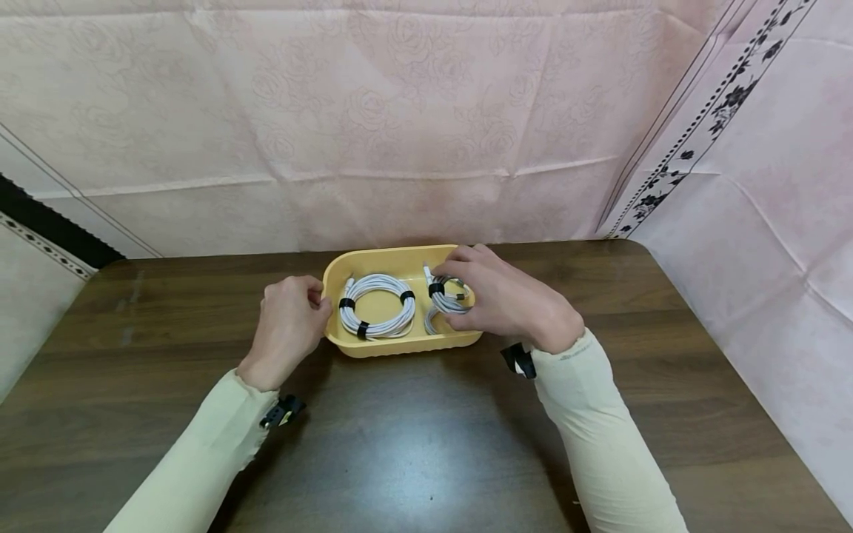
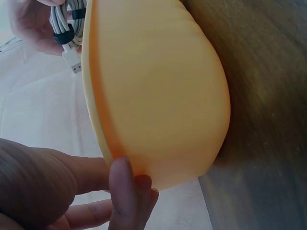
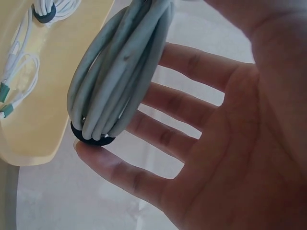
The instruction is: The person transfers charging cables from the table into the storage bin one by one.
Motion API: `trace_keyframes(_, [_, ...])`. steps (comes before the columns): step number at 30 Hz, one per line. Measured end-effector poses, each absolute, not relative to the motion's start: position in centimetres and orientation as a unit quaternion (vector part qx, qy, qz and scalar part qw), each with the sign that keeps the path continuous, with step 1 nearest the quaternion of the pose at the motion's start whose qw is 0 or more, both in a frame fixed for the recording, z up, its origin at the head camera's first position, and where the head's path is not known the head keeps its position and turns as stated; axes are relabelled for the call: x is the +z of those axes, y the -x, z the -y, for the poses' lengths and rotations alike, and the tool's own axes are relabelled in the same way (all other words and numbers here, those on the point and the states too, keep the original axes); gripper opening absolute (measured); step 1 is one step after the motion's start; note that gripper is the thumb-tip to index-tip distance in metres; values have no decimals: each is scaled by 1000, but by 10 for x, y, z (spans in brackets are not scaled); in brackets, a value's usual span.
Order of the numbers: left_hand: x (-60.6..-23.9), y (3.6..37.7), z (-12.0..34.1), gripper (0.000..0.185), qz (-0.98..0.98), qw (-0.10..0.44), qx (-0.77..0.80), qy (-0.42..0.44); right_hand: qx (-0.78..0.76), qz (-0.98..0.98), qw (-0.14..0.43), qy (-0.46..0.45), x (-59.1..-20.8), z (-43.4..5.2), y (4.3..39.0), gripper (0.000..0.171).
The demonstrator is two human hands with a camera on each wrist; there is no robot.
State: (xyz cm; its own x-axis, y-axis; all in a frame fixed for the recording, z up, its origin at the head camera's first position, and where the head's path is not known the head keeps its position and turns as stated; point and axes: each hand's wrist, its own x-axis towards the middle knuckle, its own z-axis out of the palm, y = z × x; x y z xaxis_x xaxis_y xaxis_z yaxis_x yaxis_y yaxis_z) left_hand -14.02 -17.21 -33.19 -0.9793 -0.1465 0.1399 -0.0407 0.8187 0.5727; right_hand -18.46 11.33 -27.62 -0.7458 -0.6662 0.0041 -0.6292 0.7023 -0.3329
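Note:
A yellow plastic tray (image 1: 403,348) stands near the table's back edge. My left hand (image 1: 286,322) pinches the tray's left end, its thumb (image 2: 122,179) against the outer wall. Over the tray's right part, my right hand (image 1: 509,300) holds a coiled grey-white cable (image 3: 120,72) bound with black straps. A white USB plug (image 2: 73,62) hangs from that coil in the left wrist view. Inside the tray at left lies a larger white cable coil (image 1: 383,329) with several black straps. A thinner white cable (image 3: 29,79) with green-marked ends lies in the tray too, partly hidden in the head view.
The dark wooden table (image 1: 400,444) extends in front of the tray and to both sides. Behind it hangs a pale pink patterned cloth (image 1: 373,133), with another cloth panel (image 1: 786,222) at the right edge.

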Motion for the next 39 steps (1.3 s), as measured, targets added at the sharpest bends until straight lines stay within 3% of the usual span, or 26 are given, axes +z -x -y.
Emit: trace_keyframes(39, [-331,140,171,22,949,82,-298,-54,-138,-919,64,364,-276,-91,193,61])
